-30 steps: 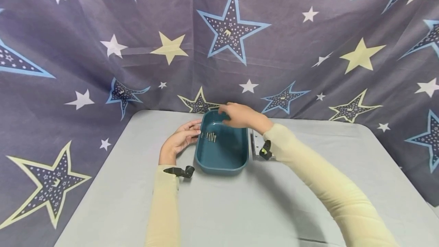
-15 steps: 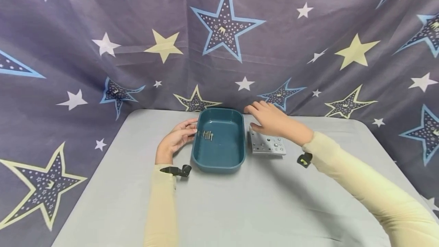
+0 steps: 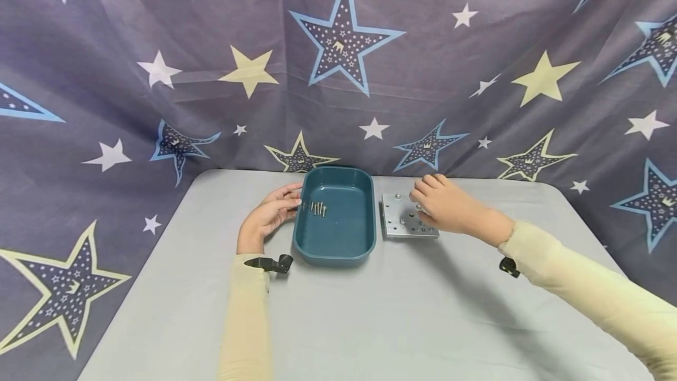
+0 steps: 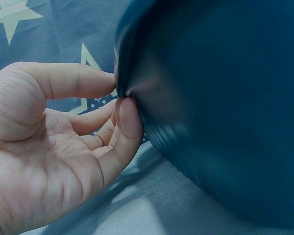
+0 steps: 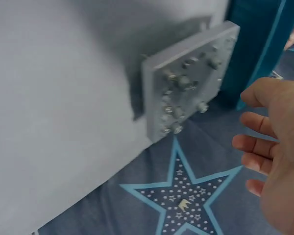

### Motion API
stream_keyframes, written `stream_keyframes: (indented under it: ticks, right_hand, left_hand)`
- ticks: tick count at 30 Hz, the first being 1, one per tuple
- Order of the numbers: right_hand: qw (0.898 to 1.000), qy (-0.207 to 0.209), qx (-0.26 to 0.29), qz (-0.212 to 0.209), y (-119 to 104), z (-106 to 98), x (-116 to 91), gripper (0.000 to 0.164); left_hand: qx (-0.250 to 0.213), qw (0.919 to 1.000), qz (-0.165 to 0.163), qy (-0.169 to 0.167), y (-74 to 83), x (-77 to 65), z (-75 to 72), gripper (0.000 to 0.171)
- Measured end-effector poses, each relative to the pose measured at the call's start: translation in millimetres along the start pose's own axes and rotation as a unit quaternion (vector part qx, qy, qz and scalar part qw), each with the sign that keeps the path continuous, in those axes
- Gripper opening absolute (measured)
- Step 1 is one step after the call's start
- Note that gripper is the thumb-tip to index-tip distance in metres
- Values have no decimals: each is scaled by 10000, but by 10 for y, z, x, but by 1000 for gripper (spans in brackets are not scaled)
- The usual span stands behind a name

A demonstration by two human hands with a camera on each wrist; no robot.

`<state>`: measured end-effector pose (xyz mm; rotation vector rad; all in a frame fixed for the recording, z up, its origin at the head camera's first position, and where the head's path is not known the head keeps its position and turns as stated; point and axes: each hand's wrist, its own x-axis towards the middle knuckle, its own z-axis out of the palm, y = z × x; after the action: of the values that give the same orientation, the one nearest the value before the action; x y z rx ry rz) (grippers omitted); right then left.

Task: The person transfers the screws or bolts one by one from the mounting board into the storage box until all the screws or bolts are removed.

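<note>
I've got left hand point(image 3: 270, 215) pinching teal bin point(image 3: 335, 243) at its left edge, screws point(image 3: 318, 209) inside — right hand point(image 3: 446, 204) above metal plate point(image 3: 394, 214) beside bin, fingers loose, thumb apart

The left grip point(image 3: 271, 215) held a teal rectangular plastic tray point(image 3: 335, 237); the right grip point(image 3: 443, 203) hovered above a silver rectangular metal plate point(image 3: 404, 220).

Pale yellow sleeves point(image 3: 246, 322), black wrist cameras point(image 3: 267, 264)
</note>
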<state>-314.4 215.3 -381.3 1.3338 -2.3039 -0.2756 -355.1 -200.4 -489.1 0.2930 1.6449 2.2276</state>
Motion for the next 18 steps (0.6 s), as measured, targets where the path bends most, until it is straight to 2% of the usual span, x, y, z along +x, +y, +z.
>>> stream_keyframes:
  ticks: [7, 18]
  right_hand:
    - [9985, -538, -110, 59, -23, 15, -200, 29]
    - [9977, -638, -218, -10, -26, 213, -403, 32]
  left_hand:
    - [4, 10000, 38, -20, -9, 16, -2, 61]
    - [-50, 10000, -23, 74, -16, 15, -2, 60]
